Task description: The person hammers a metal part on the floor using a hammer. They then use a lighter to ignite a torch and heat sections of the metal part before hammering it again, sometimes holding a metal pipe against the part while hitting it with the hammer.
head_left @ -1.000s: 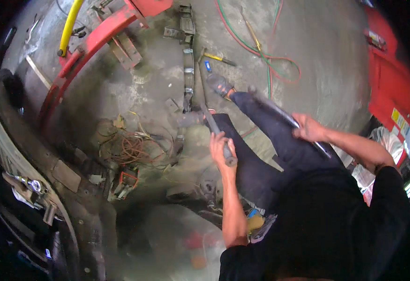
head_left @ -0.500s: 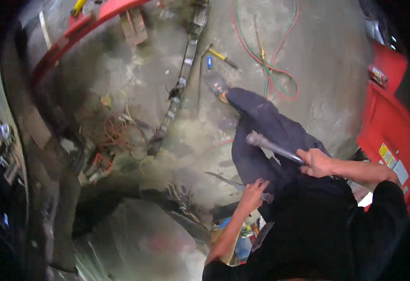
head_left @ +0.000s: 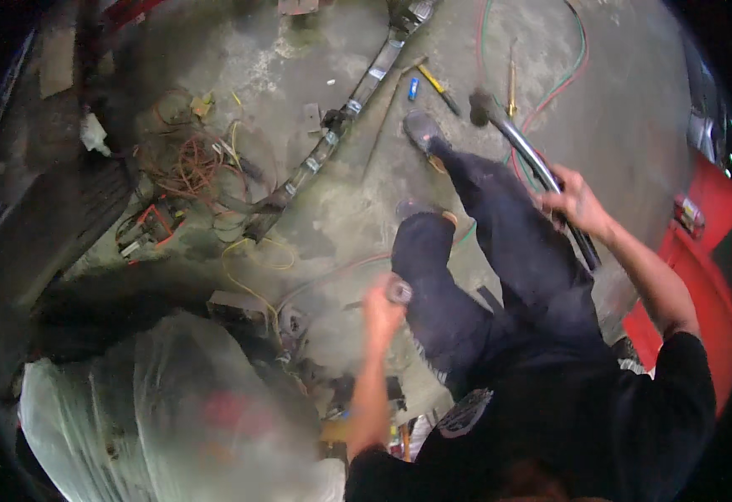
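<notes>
My right hand (head_left: 573, 201) is closed around the shaft of a hammer (head_left: 526, 149). The hammer slants up to the left, its dark round head out over the floor and its black butt end beside my right thigh. My left hand (head_left: 381, 311) is a fist on a chisel-like tool (head_left: 398, 291), beside my left knee. The tool's round end shows at the thumb side; the hand hides most of its length. The hammer head and the chisel-like tool are well apart.
A long dark metal bar (head_left: 324, 151) lies across the floor. Near it are a yellow-handled hammer (head_left: 439, 88), a blue object (head_left: 413, 89) and red-green hoses (head_left: 585, 50). Tangled cables (head_left: 194, 163) lie left. Plastic sheeting (head_left: 156, 402) covers something lower left; red panels (head_left: 701, 259) stand right.
The hammer has swung upward and to the right, its head rising away from my lap. My left hand has moved left and up, turning the chisel-like tool so its round end shows. The view has shifted.
</notes>
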A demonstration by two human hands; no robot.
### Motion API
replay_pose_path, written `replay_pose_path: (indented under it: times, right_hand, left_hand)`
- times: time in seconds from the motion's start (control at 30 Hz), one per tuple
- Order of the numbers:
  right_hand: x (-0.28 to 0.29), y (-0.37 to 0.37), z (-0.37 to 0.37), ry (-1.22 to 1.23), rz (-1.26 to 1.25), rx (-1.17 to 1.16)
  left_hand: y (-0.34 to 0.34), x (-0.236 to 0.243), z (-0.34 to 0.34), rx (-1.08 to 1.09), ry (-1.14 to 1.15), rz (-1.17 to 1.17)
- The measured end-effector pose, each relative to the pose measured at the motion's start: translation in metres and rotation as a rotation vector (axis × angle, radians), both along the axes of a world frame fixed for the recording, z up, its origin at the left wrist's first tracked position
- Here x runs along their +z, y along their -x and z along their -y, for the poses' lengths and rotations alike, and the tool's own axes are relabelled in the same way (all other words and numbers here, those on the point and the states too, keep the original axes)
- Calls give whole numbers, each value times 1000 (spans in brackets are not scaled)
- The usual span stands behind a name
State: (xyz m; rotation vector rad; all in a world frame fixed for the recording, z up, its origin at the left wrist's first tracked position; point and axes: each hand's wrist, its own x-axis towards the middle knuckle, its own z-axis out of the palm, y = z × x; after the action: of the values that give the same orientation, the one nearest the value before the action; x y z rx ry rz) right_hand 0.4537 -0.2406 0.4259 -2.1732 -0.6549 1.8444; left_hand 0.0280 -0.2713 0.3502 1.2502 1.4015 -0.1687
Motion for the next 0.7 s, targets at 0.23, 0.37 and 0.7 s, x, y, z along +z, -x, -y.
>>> replay_pose_path:
  times: [0.23,0.37,0.7]
  right_hand:
    - [-309,-108,-44,-209,586,552]
    - [-431,-121,1,-211,848,515]
    - [-582,-133,104,-254,901,445]
  left_hand:
    - [43,-278,-54,-48,-243,-186]
    - [63,-400,-19,-194,-217,-247]
    - [81,-572,41,-318,-549,-276]
